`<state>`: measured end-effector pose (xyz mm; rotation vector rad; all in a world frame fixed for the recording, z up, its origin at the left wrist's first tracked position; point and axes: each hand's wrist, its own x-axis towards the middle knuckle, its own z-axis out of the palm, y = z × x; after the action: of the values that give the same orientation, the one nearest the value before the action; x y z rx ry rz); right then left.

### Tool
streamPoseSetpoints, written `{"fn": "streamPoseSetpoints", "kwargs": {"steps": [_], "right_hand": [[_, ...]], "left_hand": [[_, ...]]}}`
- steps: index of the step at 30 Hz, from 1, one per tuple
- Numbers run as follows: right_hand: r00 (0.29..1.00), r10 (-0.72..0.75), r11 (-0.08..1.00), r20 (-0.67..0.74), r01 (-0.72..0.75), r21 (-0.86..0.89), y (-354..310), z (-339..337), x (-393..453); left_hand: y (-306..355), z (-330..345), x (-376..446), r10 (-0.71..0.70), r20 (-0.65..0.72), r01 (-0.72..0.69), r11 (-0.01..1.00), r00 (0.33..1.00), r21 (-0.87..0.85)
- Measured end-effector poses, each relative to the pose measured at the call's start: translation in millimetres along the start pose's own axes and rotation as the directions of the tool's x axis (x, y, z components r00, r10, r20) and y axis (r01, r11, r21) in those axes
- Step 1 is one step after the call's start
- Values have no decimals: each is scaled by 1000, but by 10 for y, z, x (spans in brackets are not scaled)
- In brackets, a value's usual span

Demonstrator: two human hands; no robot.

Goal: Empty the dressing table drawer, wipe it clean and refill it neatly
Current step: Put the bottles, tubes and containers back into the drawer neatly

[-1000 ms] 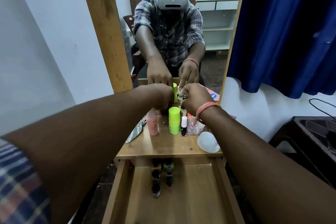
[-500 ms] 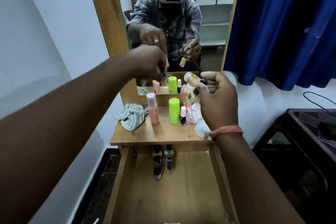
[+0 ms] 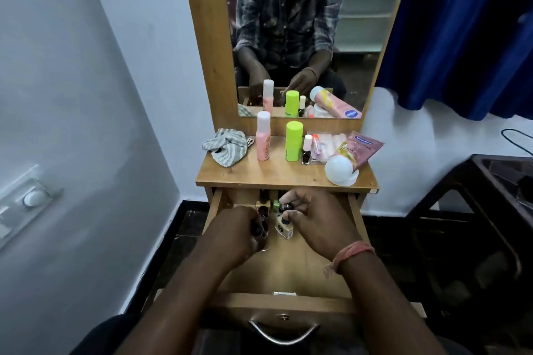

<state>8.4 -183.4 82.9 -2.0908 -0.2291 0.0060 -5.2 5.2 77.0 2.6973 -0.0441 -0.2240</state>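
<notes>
Nearest the camera, the metal handle point(image 3: 284, 331) curves across the front of the open drawer point(image 3: 288, 271), which is pulled well out from under the worktop point(image 3: 277, 174). Both forearms reach into it. The left hand point(image 3: 235, 235) is curled round a small dark bottle point(image 3: 257, 228) at the back left of the drawer floor. The right hand point(image 3: 315, 220), with an orange thread band point(image 3: 350, 252) on its wrist, pinches the dark cap of a small beige bottle point(image 3: 284, 226) that stands on the drawer floor just beside the left hand. More small bottles point(image 3: 266, 204) stand in a row behind them, partly hidden under the worktop edge.

On the worktop above, a striped cloth point(image 3: 226, 145) lies crumpled at the left. A pink bottle point(image 3: 263, 135) and a green bottle point(image 3: 293, 141) stand upright near the middle, with a nail polish bottle point(image 3: 307, 150) just to the right. A pink tube point(image 3: 354, 153) lies at the right, its white cap point(image 3: 340, 170) near the front edge.

Behind, the mirror point(image 3: 302, 37) reflects the person and the bottles. A blue curtain point(image 3: 467, 32) hangs at the right.
</notes>
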Motion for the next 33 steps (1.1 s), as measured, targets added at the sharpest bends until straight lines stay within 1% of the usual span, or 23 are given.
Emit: {"fn": "streamPoseSetpoints", "kwargs": {"steps": [2, 5, 8, 12, 16, 20, 25, 29, 33], "right_hand": [[1000, -11, 999, 26, 13, -51, 99, 39, -17], [1000, -18, 993, 24, 20, -120, 242, 60, -63], [999, -31, 992, 40, 36, -125, 303, 97, -71], [996, -55, 983, 74, 67, -173, 323, 196, -54], [993, -77, 955, 89, 99, -280, 348, 251, -41], [992, -87, 924, 91, 115, -364, 364, 276, -25], [992, -87, 917, 90, 115, -381, 320, 302, -32], [993, -65, 913, 101, 100, -395, 290, 318, -40], [992, -47, 932, 116, 86, -353, 277, 319, -42]], "left_hand": [[-77, 94, 24, -17, -9, 17, 1000, 1000, -2], [-137, 189, 50, -15, -6, 15, 1000, 1000, -8], [-163, 269, 64, -10, 2, 10, 1000, 1000, 12], [-158, 310, 56, -4, 9, 4, 1000, 1000, 31], [-164, 313, 49, 4, -10, -3, 999, 1000, 44], [-112, 307, 62, 16, 5, -17, 999, 1000, 50], [-98, 311, 78, 34, 0, -34, 997, 999, 75], [-135, 336, 79, 22, -2, -22, 998, 1000, 59], [-173, 343, 81, 9, 8, -9, 999, 1000, 42]]}}
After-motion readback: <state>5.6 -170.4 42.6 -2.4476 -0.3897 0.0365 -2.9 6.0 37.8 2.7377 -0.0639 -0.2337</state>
